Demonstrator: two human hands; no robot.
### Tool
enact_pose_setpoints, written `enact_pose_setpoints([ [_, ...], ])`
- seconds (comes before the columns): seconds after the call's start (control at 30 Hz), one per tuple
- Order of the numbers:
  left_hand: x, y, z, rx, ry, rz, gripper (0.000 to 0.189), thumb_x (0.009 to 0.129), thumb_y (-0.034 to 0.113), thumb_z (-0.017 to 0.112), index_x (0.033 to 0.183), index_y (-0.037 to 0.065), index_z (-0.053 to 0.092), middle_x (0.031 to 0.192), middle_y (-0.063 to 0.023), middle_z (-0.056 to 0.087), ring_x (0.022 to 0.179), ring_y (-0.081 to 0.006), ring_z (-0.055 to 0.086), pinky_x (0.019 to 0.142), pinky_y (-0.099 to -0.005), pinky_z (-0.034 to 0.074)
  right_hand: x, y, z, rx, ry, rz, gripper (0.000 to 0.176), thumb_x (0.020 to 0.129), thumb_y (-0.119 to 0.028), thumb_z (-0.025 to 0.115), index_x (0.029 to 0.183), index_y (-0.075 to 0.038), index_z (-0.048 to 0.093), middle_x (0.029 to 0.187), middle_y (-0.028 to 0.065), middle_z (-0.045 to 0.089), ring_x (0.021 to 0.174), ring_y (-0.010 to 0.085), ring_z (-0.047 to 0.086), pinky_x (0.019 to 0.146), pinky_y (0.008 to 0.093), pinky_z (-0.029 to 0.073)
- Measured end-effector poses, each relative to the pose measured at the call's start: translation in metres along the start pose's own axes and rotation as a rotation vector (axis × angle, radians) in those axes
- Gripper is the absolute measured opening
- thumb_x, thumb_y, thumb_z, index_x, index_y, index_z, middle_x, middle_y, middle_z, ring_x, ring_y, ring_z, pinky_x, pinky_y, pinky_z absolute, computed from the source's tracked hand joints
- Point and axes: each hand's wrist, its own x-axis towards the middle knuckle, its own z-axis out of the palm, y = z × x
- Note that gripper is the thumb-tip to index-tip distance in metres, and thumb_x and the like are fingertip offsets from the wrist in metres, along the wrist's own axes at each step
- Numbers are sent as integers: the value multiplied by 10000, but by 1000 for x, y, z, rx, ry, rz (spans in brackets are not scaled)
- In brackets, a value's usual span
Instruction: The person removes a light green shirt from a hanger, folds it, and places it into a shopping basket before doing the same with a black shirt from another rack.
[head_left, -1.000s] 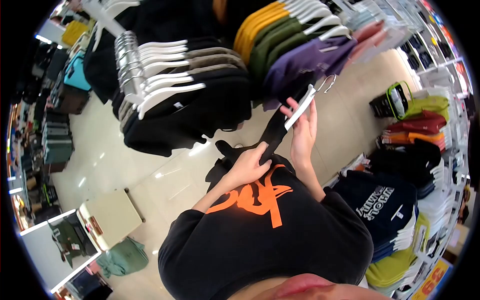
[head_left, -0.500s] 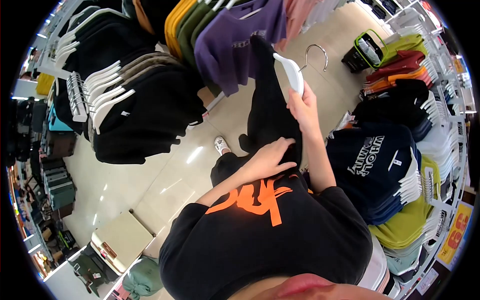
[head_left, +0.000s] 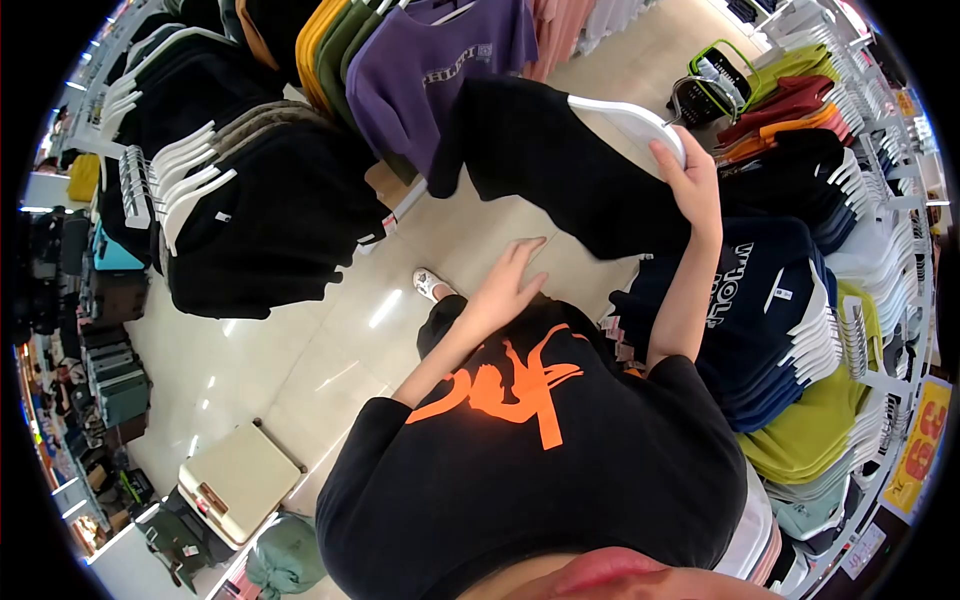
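Note:
My right hand is closed around one end of a white hanger, from which a black garment hangs, spread out to the left. The hanger's metal hook points away from me, toward a shopping basket behind it. My left hand is held in the air in front of my body, fingers stretched out and apart, touching nothing. It is below the garment's lower edge, with a gap between them.
Black shirts hang on a rack at left, and a purple shirt hangs ahead. Navy shirts fill the rack close by my right arm. A black basket stands at the far right. A cream suitcase is at lower left.
My right hand has moved right with the hanger, and the garment has swung from hanging lengthwise to spread sideways. My left hand has come off the garment and moved slightly left and up.

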Motion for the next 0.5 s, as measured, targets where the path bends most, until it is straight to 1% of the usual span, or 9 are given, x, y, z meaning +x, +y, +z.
enact_pose_setpoints([
  [0.2,-4,3,4,-27,3,-85,450,796,163,541,1202,59,377,1133,-159,437,937,-268,523,791,-340,422,-7,8,-12,174,22,15,219,814,-173,569,955,-7,561,600,-37,414,533,28,348,465,182,278],
  [0.3,-4,8,6,-21,-27,-74,442,797,167,538,1196,57,384,1127,-157,443,927,-265,526,786,-338,424,-9,9,-3,323,125,36,228,830,-170,548,983,0,552,593,-43,400,508,22,342,441,172,258],
  [0.33,-4,8,7,-15,-36,-62,438,799,168,536,1194,54,386,1126,-157,443,925,-263,526,784,-337,424,-10,10,1,366,152,21,252,843,-172,531,1017,11,529,593,-36,420,474,20,357,413,159,256],
  [0.43,-4,9,8,9,-61,-55,433,801,178,527,1191,55,383,1138,-148,432,924,-279,520,786,-330,429,-15,2,12,518,292,126,269,849,-180,523,1030,18,509,599,-18,454,450,25,378,395,154,270],
  [0.47,-5,10,8,19,-68,-57,433,802,182,523,1191,56,381,1144,-143,427,925,-287,516,787,-326,432,-17,5,13,571,299,147,322,851,-208,520,1077,15,465,592,9,476,431,34,385,387,152,286],
  [0.5,-5,10,7,-7,-63,-59,432,803,184,522,1191,56,382,1143,-143,428,929,-285,516,789,-327,430,-18,2,15,633,327,157,332,852,-211,516,1090,13,452,589,18,482,424,38,384,385,153,287],
])
